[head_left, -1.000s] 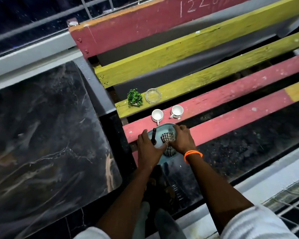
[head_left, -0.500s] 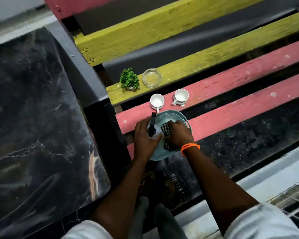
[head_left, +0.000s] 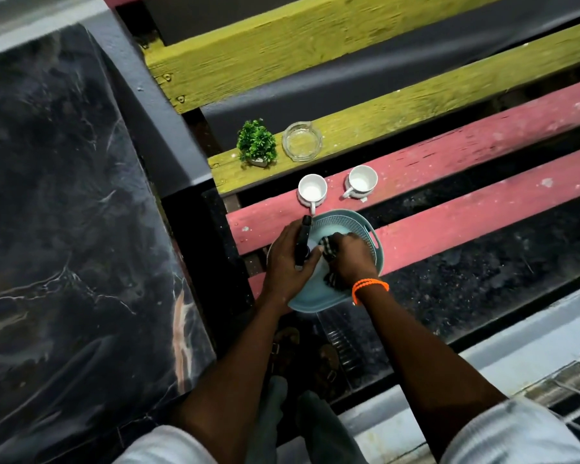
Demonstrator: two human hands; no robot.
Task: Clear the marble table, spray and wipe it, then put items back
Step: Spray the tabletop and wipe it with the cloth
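Observation:
A pale blue basket (head_left: 355,226) sits on the red slats of the bench (head_left: 449,226). Inside it, my left hand (head_left: 287,262) grips a spray bottle with a black head (head_left: 303,242). My right hand (head_left: 350,259), with an orange bead bracelet at the wrist, holds a checked cloth (head_left: 329,251) in the basket. The dark marble table (head_left: 64,229) fills the left side with nothing on its visible top. Two white cups (head_left: 312,189) (head_left: 362,180), a small green plant (head_left: 257,144) and a glass ashtray (head_left: 302,140) stand on the bench behind the basket.
The bench has yellow and red slats with dark gaps between them. A grey ledge (head_left: 154,105) separates table and bench. My feet in sandals (head_left: 302,356) stand on the dark floor below. A pale kerb (head_left: 516,333) runs along the lower right.
The view has come closer and tilted down toward the basket. Both hands stay inside the basket on the bottle and cloth; they have shifted only slightly.

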